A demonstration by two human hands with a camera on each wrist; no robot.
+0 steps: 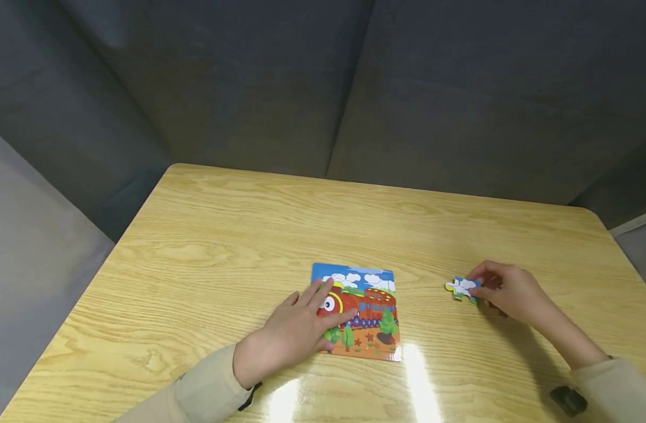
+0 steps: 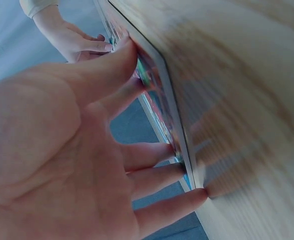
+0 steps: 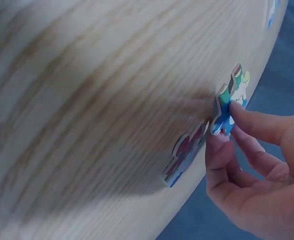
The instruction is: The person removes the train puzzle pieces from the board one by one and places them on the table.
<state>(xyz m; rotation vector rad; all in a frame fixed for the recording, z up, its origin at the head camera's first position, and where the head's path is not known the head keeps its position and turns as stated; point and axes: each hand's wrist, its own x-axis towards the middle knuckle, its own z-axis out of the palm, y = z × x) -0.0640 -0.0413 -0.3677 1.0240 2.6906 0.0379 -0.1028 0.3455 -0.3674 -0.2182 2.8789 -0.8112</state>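
A square jigsaw puzzle (image 1: 372,299) with a red cartoon train, clouds and trees lies flat on the table. My left hand (image 1: 296,329) rests with spread fingers over its left part, covering some of the picture. In the left wrist view, the fingertips touch the edge and face of the puzzle (image 2: 159,82). To the right of it, my right hand (image 1: 510,291) pinches a blue and white jigsaw piece (image 1: 462,286) between thumb and fingers. The right wrist view shows that piece (image 3: 226,102) tilted up; a second jigsaw piece (image 3: 186,152), partly red, lies beneath the hand.
The wood-grain table (image 1: 238,229) has rounded far corners. Dark grey cloth (image 1: 259,88) hangs behind it. A small black object (image 1: 568,400) is near the right sleeve, at the bottom right.
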